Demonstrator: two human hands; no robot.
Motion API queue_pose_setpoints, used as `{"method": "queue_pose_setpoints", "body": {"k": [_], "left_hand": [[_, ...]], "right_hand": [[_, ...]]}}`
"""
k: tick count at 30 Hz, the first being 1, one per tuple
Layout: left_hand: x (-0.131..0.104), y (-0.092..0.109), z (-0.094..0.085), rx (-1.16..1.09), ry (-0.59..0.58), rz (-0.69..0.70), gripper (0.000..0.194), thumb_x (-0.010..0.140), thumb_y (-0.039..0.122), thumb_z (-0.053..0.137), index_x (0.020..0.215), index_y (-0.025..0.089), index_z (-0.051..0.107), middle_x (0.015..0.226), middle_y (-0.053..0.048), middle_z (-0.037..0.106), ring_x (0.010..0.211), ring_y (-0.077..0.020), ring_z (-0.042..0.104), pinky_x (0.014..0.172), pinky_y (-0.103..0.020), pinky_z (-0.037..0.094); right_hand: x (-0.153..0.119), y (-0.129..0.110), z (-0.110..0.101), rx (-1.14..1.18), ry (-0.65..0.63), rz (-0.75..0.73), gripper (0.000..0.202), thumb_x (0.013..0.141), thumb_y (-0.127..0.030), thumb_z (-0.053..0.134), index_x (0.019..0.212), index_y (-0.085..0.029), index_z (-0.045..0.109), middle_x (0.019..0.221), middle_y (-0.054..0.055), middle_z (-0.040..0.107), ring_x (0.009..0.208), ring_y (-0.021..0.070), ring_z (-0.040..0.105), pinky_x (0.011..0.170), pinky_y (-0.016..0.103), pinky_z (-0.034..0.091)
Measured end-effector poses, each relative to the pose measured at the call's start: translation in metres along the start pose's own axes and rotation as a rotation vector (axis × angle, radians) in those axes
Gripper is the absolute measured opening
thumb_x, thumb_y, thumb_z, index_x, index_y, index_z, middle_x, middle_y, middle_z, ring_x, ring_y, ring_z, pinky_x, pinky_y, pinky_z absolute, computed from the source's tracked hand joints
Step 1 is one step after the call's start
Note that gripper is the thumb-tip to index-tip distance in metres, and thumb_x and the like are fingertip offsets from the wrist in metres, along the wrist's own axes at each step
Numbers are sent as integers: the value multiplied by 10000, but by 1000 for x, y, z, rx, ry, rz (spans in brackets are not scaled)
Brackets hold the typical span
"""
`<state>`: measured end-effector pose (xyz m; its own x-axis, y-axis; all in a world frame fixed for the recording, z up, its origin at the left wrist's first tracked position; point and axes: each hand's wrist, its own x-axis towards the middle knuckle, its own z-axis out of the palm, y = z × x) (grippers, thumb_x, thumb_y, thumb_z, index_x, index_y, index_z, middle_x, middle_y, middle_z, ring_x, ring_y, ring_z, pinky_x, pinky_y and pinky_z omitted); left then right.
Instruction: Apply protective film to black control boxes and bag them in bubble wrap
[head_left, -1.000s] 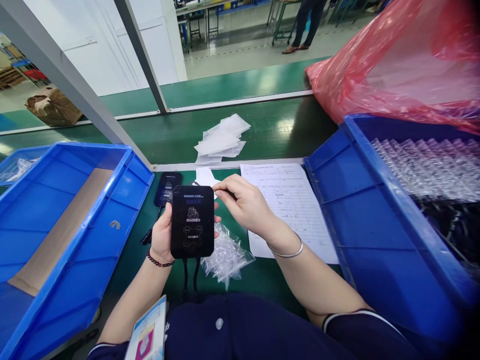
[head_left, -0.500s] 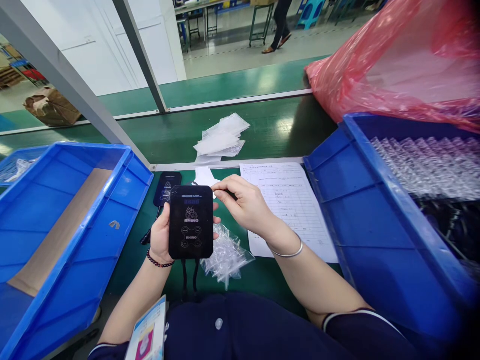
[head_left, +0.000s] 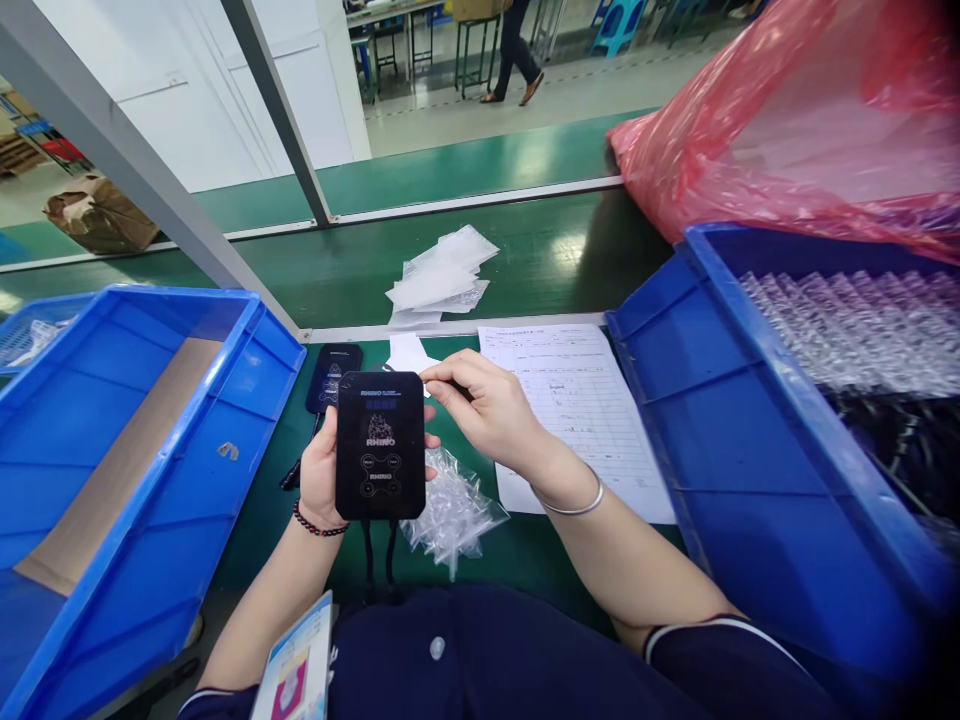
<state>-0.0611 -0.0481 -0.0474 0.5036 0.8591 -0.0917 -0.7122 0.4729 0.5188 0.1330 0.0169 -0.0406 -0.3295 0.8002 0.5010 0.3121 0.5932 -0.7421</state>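
Head view: I see a big blue plastic bin (head_left: 135, 420) at left. My left hand (head_left: 324, 478) grips the flat black control panel (head_left: 380, 446) upright above the green table (head_left: 525, 550). My right hand (head_left: 491, 410) pinches its top right corner, fingers closed.

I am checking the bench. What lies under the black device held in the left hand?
Under the black device a crumpled clear plastic bag lies on the green bench; its left part is covered.
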Motion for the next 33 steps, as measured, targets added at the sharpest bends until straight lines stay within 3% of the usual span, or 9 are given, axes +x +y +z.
{"method": "queue_pose_setpoints", "body": {"k": [33], "left_hand": [[0, -1, 4, 2, -3, -1, 718, 940, 632, 233, 1371, 123, 499, 1417, -190, 473, 1156, -352, 557, 912, -527, 490]], "right_hand": [[-1, 0, -2, -11, 33, -67, 163, 921, -127, 546, 961, -186, 692, 862, 28, 645, 788, 137, 624, 712, 279, 517]]}}
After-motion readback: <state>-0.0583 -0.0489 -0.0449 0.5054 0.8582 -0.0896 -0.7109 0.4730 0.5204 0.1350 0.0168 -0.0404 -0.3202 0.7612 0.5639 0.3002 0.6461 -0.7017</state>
